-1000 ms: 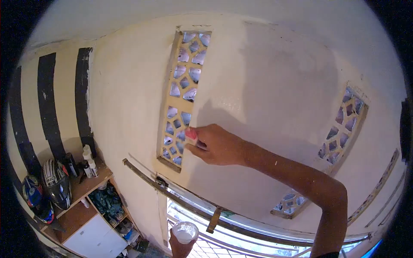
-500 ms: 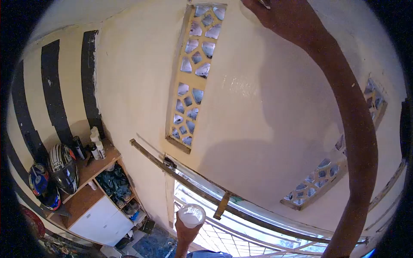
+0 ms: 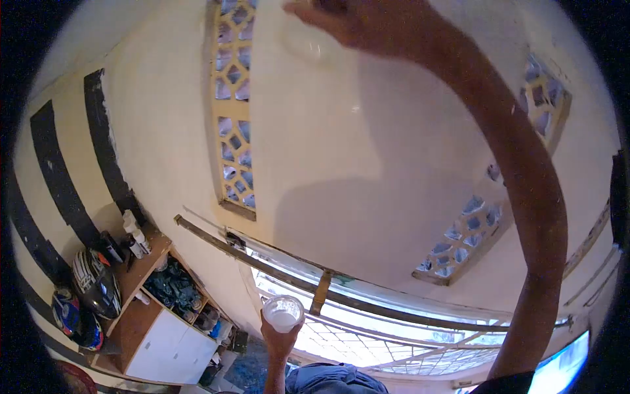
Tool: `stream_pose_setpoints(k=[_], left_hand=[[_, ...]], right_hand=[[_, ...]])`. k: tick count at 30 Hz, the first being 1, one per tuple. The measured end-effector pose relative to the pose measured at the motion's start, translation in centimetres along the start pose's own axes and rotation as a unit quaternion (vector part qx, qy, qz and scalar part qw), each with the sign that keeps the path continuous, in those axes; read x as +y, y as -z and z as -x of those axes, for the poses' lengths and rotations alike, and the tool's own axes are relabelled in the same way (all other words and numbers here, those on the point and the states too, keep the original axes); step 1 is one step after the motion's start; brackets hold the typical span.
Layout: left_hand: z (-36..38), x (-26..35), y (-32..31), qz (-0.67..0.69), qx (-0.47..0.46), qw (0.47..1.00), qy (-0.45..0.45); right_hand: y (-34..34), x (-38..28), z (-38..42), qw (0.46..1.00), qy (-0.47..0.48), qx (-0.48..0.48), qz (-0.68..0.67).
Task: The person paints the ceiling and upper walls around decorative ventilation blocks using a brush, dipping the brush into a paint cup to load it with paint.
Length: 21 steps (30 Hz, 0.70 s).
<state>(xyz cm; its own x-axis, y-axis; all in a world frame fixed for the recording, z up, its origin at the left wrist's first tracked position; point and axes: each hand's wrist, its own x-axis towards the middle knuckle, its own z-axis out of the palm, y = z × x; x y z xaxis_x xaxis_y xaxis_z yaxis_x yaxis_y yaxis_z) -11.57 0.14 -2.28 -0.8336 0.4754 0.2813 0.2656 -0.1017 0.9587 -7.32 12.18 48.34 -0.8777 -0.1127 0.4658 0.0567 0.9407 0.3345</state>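
Observation:
At the lower middle my left hand (image 3: 279, 336) is closed around a small clear cup (image 3: 283, 313) with white stuff in it, held with its mouth facing up. My right arm stretches up the right side of the view, and my right hand (image 3: 367, 27) is at the top edge, close to the cream wall (image 3: 308, 131). Its fingers are bent and partly cut off by the frame. Something dark shows between them, too little of it to name. A shiny, wet-looking patch lies on the wall just below that hand.
Patterned vent openings (image 3: 235, 98) pierce the wall left and right. A wooden rail (image 3: 367, 308) runs above a bright grilled window. At lower left a cabinet (image 3: 172, 345) carries helmets (image 3: 96, 282) and bottles (image 3: 134, 233). A lit screen (image 3: 561, 364) stands at lower right.
My right hand has moved left along the top of the wall. The view has shifted, so the vents and rail sit further left. The cup stays in my left hand.

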Motion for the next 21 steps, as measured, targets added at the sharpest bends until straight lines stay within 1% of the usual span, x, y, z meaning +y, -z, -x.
stream_pose_setpoints(k=[1,2,3,4,6,7,8,10,11,12,13,14,15,17,18,20,21], left_hand=[[0.1,0.3,-0.1,-0.002,0.008,1.0,-0.022],[0.1,0.8,-0.2,-0.004,0.015,0.999,-0.045],[0.1,1.4,-0.1,-0.019,0.004,0.999,-0.032],[0.3,1.0,-0.1,-0.024,-0.003,0.999,-0.032],[0.5,-0.8,-0.2,-0.027,-0.004,0.999,-0.019],[0.8,-1.1,0.0,-0.047,-0.002,0.999,-0.004],[1.1,-1.2,0.1,-0.05,-0.003,0.999,-0.002],[1.3,-0.2,0.1,-0.009,-0.004,1.0,-0.012],[1.6,0.5,0.1,-0.029,0.011,0.999,-0.026],[1.7,0.6,0.2,-0.031,0.01,0.999,-0.026],[1.9,0.6,0.3,-0.025,0.003,1.0,-0.001],[2.1,0.6,0.5,-0.018,-0.002,1.0,0.022],[2.2,0.4,0.7,-0.018,-0.001,1.0,0.023],[2.4,-0.4,1.0,-0.058,0.003,0.998,-0.018],[2.5,-0.1,1.1,-0.052,-0.003,0.998,-0.02],[2.5,1.0,1.3,-0.015,0.005,0.998,0.068],[2.6,0.8,1.0,0.061,0.019,0.997,0.051]], right_hand=[[1.3,0.0,0.1,0.999,-0.019,-0.04,0.014],[1.4,1.0,-0.4,0.987,0.084,0.086,0.105],[1.3,1.9,-0.5,0.941,0.185,0.206,0.195],[1.1,1.9,0.1,0.943,0.177,0.205,0.195],[0.4,1.7,1.3,0.889,0.269,0.303,0.212],[-1.0,1.2,1.7,0.917,0.235,0.283,0.152],[-3.0,0.5,3.2,0.934,0.215,0.272,0.086],[-7.1,-1.6,6.3,0.949,0.173,0.258,-0.05],[-8.2,-3.1,8.1,0.978,0.083,0.093,-0.169],[-11.2,-3.7,9.6,0.959,0.092,0.052,-0.263],[-11.8,-4.8,10.5,0.958,0.03,-0.127,-0.254],[-14.2,-4.9,11.9,0.953,0.038,-0.12,-0.275],[-15.3,-5.0,12.5,0.949,0.014,-0.163,-0.27],[-16.7,-3.3,12.9,0.955,0.007,-0.154,-0.253],[-16.5,-2.2,13.0,0.962,-0.001,-0.143,-0.234],[-13.0,-1.2,12.5,0.976,0.014,-0.105,-0.19],[-11.3,-0.9,12.1,0.982,0.021,-0.095,-0.163]])
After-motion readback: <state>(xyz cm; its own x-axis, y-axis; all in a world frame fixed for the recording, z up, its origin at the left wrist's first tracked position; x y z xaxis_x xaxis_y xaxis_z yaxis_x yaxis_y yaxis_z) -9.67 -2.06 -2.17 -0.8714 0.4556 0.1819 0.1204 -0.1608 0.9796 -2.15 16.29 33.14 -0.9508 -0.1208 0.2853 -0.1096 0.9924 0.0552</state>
